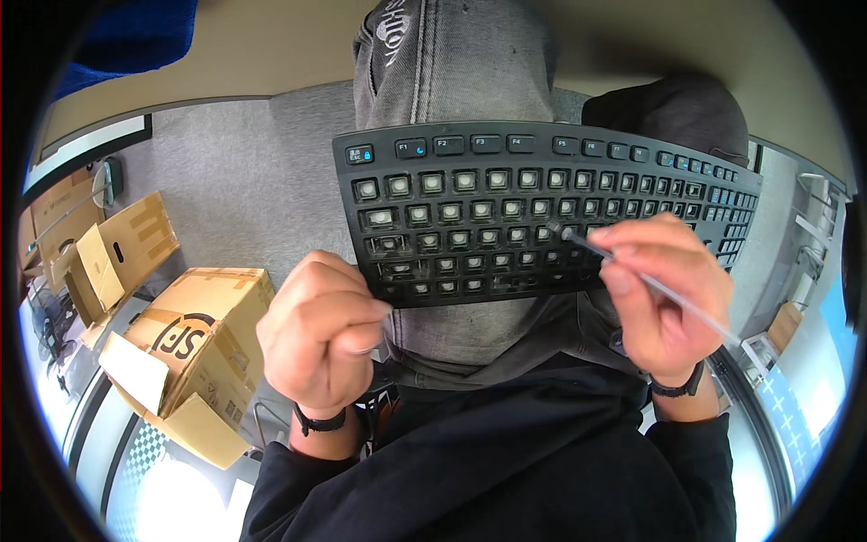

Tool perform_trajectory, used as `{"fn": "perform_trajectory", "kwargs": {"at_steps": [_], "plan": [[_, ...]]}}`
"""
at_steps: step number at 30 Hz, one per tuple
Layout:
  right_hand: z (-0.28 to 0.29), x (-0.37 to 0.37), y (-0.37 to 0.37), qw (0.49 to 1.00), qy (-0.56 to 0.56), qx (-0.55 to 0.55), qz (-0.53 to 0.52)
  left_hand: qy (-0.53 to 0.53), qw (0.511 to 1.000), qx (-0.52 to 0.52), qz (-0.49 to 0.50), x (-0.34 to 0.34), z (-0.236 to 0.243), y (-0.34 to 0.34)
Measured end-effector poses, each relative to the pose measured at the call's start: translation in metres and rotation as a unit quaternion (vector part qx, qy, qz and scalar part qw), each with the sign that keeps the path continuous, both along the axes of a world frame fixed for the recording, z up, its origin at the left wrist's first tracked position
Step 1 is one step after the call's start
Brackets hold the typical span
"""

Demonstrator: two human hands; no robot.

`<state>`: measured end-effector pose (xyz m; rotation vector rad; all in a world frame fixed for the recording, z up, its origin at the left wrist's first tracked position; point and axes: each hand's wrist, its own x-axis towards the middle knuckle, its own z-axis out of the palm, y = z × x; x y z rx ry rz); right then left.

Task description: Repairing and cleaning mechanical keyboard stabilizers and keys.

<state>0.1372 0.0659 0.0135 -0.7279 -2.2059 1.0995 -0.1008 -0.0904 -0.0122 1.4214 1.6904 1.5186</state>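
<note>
A black keyboard with most of its keycaps off lies slanted across my lap. Pale switch squares show in its open key wells, while the top row of function keys keeps its caps. In my right hand is a thin stick with a translucent handle, pinched between thumb and fingers. Its blurred, brush-like tip meets or hovers over the key wells near the middle. My left hand is curled closed at the keyboard's lower left corner; whatever its fingers hold is hidden.
Open cardboard boxes stand on the grey floor to the left. My legs in grey trousers are under the keyboard. A dark blue cloth hangs at the upper left. Shelving stands at the far right.
</note>
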Motion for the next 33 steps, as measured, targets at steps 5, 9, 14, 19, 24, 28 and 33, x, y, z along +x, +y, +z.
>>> {"fn": "perform_trajectory", "kwargs": {"at_steps": [5, 9, 14, 19, 24, 28, 33], "plan": [[0.001, -0.004, 0.01, 0.999, -0.026, 0.035, 0.004, 0.022, 0.996, -0.045, 0.073, -0.007, -0.005, -0.002], [0.004, -0.009, 0.016, 0.997, -0.045, 0.066, 0.021, 0.006, 0.988, -0.107, 0.115, -0.002, 0.001, 0.002], [0.022, -0.025, 0.026, 0.979, -0.146, 0.097, 0.106, -0.018, 0.988, -0.116, 0.101, -0.001, -0.001, 0.0], [0.025, -0.031, 0.03, 0.979, -0.188, -0.03, 0.069, -0.026, 0.983, -0.153, 0.096, 0.001, 0.001, 0.001], [0.012, -0.012, 0.015, 0.976, -0.093, -0.192, -0.037, -0.044, 0.979, -0.178, 0.087, 0.002, 0.003, 0.005], [-0.012, -0.01, 0.005, 0.997, -0.014, -0.074, -0.013, -0.07, 0.978, -0.169, 0.099, 0.002, 0.0, 0.002], [-0.015, -0.006, 0.005, 0.999, 0.004, -0.046, 0.002, -0.055, 0.978, -0.178, 0.097, 0.003, 0.002, 0.005]]}}
